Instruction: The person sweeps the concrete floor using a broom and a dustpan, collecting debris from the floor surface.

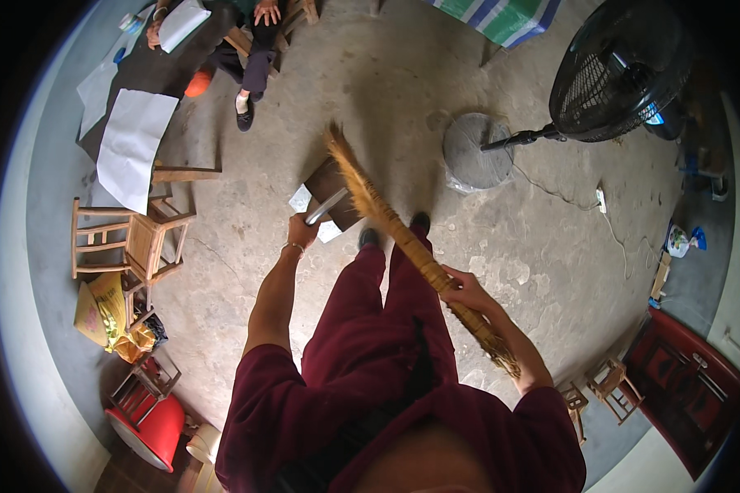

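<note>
My left hand point(303, 232) grips the silver metal handle point(328, 206) of a dark brown dustpan point(322, 180). Pale paper-like pieces point(300, 198) show at the dustpan's edges; whether they lie in it or beneath it, I cannot tell. In my right hand point(470, 292) is a straw broom point(417, 252), held around its bound straw handle. It slants across my legs, with its bristle end point(343, 153) up and to the left, overlapping the dustpan's right side in view. How close the bristles are to the concrete floor is unclear. My dark shoes point(369, 236) stand just behind the dustpan.
A black pedestal fan point(610, 80) stands on a plastic-wrapped base point(478, 151), its cord trailing to a power strip point(601, 200). At left are a dark table point(160, 77) with paper sheets point(137, 145), a wooden chair point(145, 243) and a seated person point(259, 58). Small wooden stools point(607, 377) stand lower right.
</note>
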Action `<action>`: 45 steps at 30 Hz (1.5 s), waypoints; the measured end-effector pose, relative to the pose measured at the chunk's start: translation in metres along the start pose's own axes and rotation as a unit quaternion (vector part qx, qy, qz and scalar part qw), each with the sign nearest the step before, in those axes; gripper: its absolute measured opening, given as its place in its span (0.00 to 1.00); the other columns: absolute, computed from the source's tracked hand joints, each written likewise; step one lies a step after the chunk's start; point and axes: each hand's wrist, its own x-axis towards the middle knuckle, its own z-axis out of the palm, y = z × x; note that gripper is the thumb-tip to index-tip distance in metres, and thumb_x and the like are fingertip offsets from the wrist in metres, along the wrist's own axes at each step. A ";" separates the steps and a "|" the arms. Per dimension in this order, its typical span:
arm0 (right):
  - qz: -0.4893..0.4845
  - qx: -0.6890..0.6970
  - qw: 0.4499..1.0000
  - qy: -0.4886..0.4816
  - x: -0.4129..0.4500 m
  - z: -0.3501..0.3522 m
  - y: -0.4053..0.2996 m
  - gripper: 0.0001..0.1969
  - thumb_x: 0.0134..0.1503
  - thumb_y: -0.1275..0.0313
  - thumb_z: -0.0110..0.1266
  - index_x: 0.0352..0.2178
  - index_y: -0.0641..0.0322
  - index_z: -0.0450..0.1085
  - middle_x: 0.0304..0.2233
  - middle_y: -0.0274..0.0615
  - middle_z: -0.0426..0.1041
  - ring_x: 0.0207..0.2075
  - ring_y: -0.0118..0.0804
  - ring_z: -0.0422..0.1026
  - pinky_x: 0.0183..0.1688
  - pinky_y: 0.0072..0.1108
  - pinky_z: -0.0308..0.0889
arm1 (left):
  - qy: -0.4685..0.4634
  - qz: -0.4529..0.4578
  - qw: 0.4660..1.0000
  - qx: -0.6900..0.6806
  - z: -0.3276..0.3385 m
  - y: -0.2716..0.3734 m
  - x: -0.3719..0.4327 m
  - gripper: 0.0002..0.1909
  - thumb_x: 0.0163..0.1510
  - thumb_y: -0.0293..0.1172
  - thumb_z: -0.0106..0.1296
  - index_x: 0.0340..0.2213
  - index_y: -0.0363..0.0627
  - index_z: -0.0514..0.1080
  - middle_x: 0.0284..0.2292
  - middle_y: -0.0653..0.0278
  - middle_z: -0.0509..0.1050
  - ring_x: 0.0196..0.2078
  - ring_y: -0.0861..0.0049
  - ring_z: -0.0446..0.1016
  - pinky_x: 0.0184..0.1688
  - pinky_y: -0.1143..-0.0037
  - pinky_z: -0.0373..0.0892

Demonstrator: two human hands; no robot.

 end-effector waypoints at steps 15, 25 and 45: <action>-0.022 -0.373 0.927 -0.003 0.043 0.037 0.048 0.37 0.29 0.65 0.55 0.46 0.58 0.55 0.28 0.54 0.68 0.32 0.49 0.68 0.36 0.29 0.64 | -0.025 -0.032 0.998 0.057 -0.010 0.002 -0.016 0.10 0.36 0.32 0.51 0.22 0.39 0.72 0.19 0.47 0.69 0.25 0.56 0.70 0.26 0.67 0.66; 0.017 -0.378 0.926 0.003 -0.023 -0.005 0.049 0.42 0.32 0.67 0.55 0.51 0.61 0.48 0.27 0.51 0.69 0.29 0.40 0.69 0.34 0.24 0.63 | 0.043 -0.029 0.998 0.020 -0.011 -0.042 -0.046 0.09 0.35 0.31 0.53 0.20 0.38 0.71 0.17 0.48 0.69 0.22 0.57 0.70 0.24 0.68 0.65; -0.016 -0.468 0.884 -0.009 -0.046 -0.015 0.094 0.38 0.32 0.67 0.54 0.49 0.57 0.52 0.26 0.56 0.67 0.31 0.51 0.67 0.35 0.31 0.63 | 0.140 -0.079 0.987 -0.003 0.010 -0.059 -0.124 0.13 0.35 0.33 0.52 0.13 0.34 0.67 0.09 0.53 0.63 0.12 0.69 0.64 0.17 0.71 0.60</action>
